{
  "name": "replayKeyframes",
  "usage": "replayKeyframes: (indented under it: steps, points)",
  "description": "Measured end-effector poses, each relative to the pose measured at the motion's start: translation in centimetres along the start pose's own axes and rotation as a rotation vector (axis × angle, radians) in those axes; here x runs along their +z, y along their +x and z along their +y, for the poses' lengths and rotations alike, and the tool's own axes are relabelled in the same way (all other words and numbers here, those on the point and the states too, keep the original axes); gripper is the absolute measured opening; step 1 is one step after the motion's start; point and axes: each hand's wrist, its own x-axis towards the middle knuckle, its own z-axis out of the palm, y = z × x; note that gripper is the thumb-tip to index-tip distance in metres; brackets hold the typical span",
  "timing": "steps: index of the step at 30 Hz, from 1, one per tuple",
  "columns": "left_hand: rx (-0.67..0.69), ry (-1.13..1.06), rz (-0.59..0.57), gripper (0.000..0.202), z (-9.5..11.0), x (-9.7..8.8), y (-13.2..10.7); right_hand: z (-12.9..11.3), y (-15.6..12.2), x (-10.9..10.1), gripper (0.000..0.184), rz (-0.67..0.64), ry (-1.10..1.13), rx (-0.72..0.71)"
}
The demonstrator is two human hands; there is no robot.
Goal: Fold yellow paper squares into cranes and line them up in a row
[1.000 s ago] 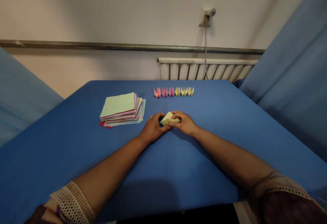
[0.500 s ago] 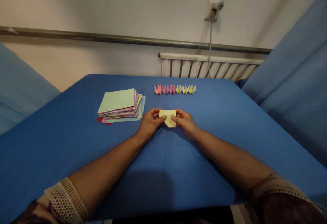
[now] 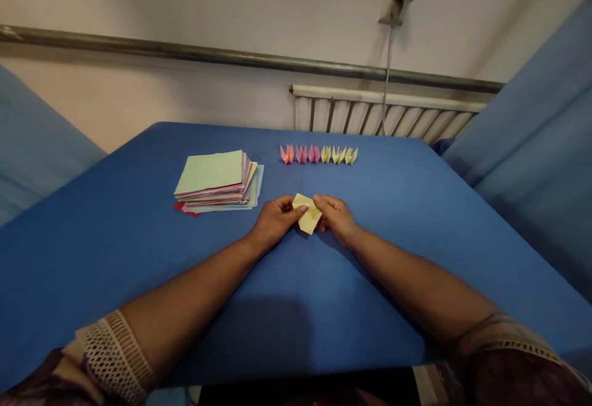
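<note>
A small folded piece of pale yellow paper [image 3: 308, 219] is held between my two hands above the blue table. My left hand [image 3: 276, 218] pinches its left side, thumb lying on top and fingers beneath. On the upper right corner, my right hand [image 3: 338, 218] grips the paper with the thumb on it. The paper sits tilted, one corner pointing down toward me. Fingers hide its side edges and underside. Beyond the hands stands a row of folded paper figures, with orange-pink [image 3: 287, 155], pink-purple [image 3: 308, 155] and yellow ones [image 3: 338, 155].
To the left lies a thick stack of coloured paper sheets [image 3: 210, 173], pale green on top, with a red piece [image 3: 185, 208] poking out below. The blue table covering [image 3: 393, 208] reaches back toward a radiator [image 3: 388, 100]. Blue curtains [image 3: 531, 103] hang at both sides.
The yellow paper has turned from level to tilted between my hands. My right thumb has moved up to its upper corner. The whole view has shifted slightly.
</note>
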Motion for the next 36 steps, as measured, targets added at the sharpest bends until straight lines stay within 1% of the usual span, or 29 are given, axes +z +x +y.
replayKeyframes:
  steps: [2, 6, 8, 12, 15, 20, 24, 26, 31, 33, 36]
  points:
    - [0.029, 0.027, 0.006, 0.037, -0.1, -0.1, 0.1, 0.0, 0.1, 0.0, 0.047, 0.003, -0.047, 0.008]
    - [0.010, 0.030, -0.007, 0.040, -0.2, 0.0, 0.1, 0.2, 0.4, 0.0, 0.041, 0.040, -0.132, 0.026]
    - [0.011, 0.050, -0.007, 0.040, -0.3, 0.0, 0.1, 0.4, 0.4, 0.1, 0.041, 0.046, -0.149, 0.023]
    - [0.043, 0.084, 0.032, 0.036, -0.5, -0.1, 0.3, 0.5, 0.2, 0.3, 0.042, 0.034, -0.185, -0.009]
    - [0.049, 0.088, 0.035, 0.033, -0.5, -0.1, 0.3, 0.5, 0.1, 0.4, 0.039, 0.029, -0.180, -0.019]
    - [0.024, 0.054, 0.023, 0.030, -0.3, 0.0, 0.2, 0.3, 0.2, 0.3, 0.035, 0.006, -0.156, 0.013]
    - [0.019, 0.018, 0.063, 0.030, -0.2, 0.0, 0.2, 0.3, 0.1, 0.2, 0.029, -0.039, -0.149, -0.011]
    - [0.012, -0.001, 0.060, 0.032, -0.2, -0.1, 0.3, 0.5, 0.1, 0.1, 0.028, -0.042, -0.141, -0.024]
    - [-0.028, -0.070, -0.007, 0.033, -0.3, -0.1, 0.4, 1.0, 0.4, -0.2, 0.030, 0.063, -0.147, -0.076]
    - [-0.033, -0.072, -0.001, 0.033, -0.3, -0.1, 0.4, 1.1, 0.5, -0.2, 0.033, 0.077, -0.130, -0.075]
    - [-0.024, -0.060, 0.028, 0.035, -0.2, -0.1, 0.4, 0.9, 0.6, -0.2, 0.038, 0.058, -0.089, -0.046]
